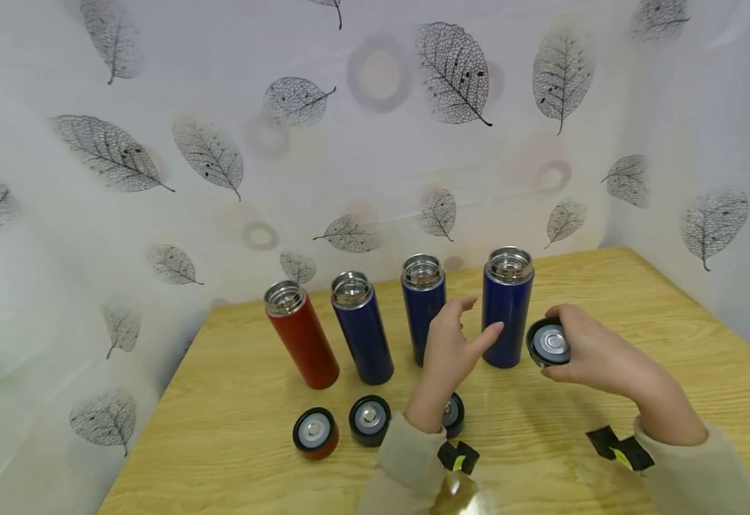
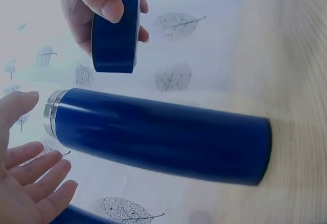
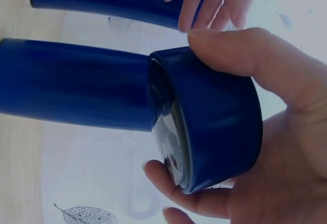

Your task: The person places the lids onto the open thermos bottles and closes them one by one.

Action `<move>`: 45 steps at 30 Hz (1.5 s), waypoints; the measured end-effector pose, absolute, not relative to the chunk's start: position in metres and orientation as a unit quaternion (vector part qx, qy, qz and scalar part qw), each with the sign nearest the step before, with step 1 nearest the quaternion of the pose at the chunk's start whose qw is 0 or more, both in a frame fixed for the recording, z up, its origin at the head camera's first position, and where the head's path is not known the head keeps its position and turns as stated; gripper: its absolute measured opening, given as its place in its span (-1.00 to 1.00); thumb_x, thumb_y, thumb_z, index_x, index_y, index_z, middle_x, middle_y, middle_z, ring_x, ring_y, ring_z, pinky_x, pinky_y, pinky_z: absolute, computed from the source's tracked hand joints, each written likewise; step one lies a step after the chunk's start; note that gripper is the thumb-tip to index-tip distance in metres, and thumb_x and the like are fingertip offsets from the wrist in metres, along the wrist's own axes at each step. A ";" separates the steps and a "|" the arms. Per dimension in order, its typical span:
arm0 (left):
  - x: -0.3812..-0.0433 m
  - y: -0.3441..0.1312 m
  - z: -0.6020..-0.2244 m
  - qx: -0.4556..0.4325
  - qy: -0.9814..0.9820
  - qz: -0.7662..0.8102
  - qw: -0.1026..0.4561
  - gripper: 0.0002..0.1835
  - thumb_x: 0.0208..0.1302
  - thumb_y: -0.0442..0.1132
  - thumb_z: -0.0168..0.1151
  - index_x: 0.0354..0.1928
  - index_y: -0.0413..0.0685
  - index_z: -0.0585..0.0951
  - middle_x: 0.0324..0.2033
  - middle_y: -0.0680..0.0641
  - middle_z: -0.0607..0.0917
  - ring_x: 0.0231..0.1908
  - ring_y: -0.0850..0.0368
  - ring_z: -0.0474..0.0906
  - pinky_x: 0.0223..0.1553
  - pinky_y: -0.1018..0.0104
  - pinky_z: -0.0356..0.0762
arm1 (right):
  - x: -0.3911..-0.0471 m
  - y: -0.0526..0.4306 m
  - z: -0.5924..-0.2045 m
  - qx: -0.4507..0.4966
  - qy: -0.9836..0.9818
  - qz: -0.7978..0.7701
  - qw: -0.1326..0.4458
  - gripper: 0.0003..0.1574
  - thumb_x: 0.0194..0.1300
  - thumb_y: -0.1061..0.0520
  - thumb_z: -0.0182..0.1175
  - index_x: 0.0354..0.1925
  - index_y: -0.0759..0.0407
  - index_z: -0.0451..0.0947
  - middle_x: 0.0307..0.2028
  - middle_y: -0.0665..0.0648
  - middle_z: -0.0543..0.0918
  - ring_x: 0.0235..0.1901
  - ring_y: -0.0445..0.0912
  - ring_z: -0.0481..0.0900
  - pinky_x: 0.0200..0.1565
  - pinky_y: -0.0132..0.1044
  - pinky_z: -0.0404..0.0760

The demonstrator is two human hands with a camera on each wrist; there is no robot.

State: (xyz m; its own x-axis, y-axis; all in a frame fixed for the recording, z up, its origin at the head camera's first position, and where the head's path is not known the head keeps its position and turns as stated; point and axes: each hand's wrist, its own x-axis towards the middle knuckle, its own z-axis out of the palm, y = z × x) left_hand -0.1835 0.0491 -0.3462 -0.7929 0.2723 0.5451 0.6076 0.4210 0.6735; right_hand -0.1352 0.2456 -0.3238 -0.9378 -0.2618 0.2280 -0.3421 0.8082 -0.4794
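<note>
My right hand [image 1: 597, 350] grips a blue bottle lid [image 3: 219, 116] between thumb and fingers. In the head view its underside, a black rim around a metal disc, faces up. Just left of it stands a lidless blue thermos bottle [image 1: 507, 315] with a bare steel neck, upright on the table. My left hand [image 1: 449, 347] is on that bottle's other side, thumb and fingers spread, holding nothing. Seen from the left wrist, its fingers are apart from the bottle's neck [image 2: 51, 114]. A second blue bottle [image 1: 424, 300] is partly hidden behind the left hand.
Further left stand another open blue bottle [image 1: 362, 329] and an open red bottle [image 1: 302, 336]. Before them lie a red lid [image 1: 315, 433], a blue lid [image 1: 370, 420] and a third lid [image 1: 454, 415], partly behind my left wrist. A leaf-patterned curtain [image 1: 375, 164] backs the wooden table [image 1: 220, 429].
</note>
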 end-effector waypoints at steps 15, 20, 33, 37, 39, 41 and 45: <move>-0.194 0.076 -0.348 -0.227 -0.787 -0.531 0.217 -0.48 0.01 -0.12 0.33 -0.02 -0.26 0.46 -0.09 -0.14 0.53 -0.07 0.10 0.44 -0.19 0.30 0.46 | -0.132 0.245 -0.321 0.150 -0.945 0.283 0.068 -0.12 -0.27 0.17 0.42 -0.06 0.51 0.18 -0.25 0.31 0.41 -0.30 0.07 0.45 -0.30 -0.07 0.46; -0.195 0.081 -0.352 -0.203 -0.780 -0.556 0.203 -0.46 0.00 -0.14 0.33 0.01 -0.26 0.43 -0.06 -0.15 0.50 -0.03 0.04 0.42 -0.14 0.25 0.45 | -0.131 0.244 -0.321 0.152 -0.945 0.282 0.070 -0.12 -0.28 0.16 0.42 -0.07 0.52 0.18 -0.25 0.32 0.41 -0.30 0.07 0.45 -0.30 -0.06 0.46; -0.205 0.093 -0.373 -0.147 -0.813 -0.549 0.123 -0.30 -0.03 -0.05 0.34 0.16 -0.13 0.32 0.04 -0.08 0.42 0.07 0.08 0.33 0.04 0.22 0.31 | -0.131 0.243 -0.322 0.154 -0.948 0.266 0.083 -0.13 -0.29 0.14 0.43 -0.08 0.50 0.20 -0.25 0.31 0.42 -0.30 0.07 0.44 -0.30 -0.05 0.45; -0.208 0.094 -0.379 -0.142 -0.819 -0.547 0.099 -0.29 -0.02 -0.04 0.34 0.17 -0.11 0.30 0.08 -0.06 0.40 0.09 0.11 0.30 0.05 0.22 0.29 | -0.131 0.243 -0.322 0.153 -0.949 0.262 0.086 -0.15 -0.29 0.14 0.42 -0.09 0.49 0.21 -0.26 0.30 0.42 -0.30 0.07 0.44 -0.31 -0.05 0.45; -0.208 0.095 -0.381 -0.144 -0.819 -0.548 0.091 -0.29 -0.02 -0.05 0.34 0.17 -0.10 0.30 0.08 -0.04 0.40 0.09 0.12 0.30 0.05 0.21 0.29 | -0.131 0.243 -0.321 0.153 -0.949 0.262 0.085 -0.15 -0.29 0.15 0.42 -0.10 0.49 0.21 -0.26 0.29 0.42 -0.31 0.07 0.44 -0.31 -0.06 0.45; -0.209 0.095 -0.384 -0.147 -0.817 -0.552 0.084 -0.30 -0.02 -0.05 0.34 0.17 -0.07 0.30 0.09 -0.02 0.39 0.10 0.13 0.29 0.06 0.21 0.29 | -0.131 0.243 -0.321 0.152 -0.949 0.262 0.084 -0.16 -0.29 0.15 0.41 -0.10 0.49 0.21 -0.26 0.29 0.42 -0.31 0.06 0.44 -0.31 -0.06 0.45; -0.211 0.096 -0.387 -0.147 -0.807 -0.567 0.070 -0.31 -0.03 -0.08 0.35 0.17 -0.03 0.29 0.09 0.02 0.40 0.11 0.18 0.28 0.07 0.23 0.28 | -0.129 0.243 -0.320 0.148 -0.951 0.260 0.083 -0.16 -0.26 0.15 0.41 -0.08 0.48 0.20 -0.25 0.29 0.41 -0.30 0.06 0.44 -0.32 -0.07 0.45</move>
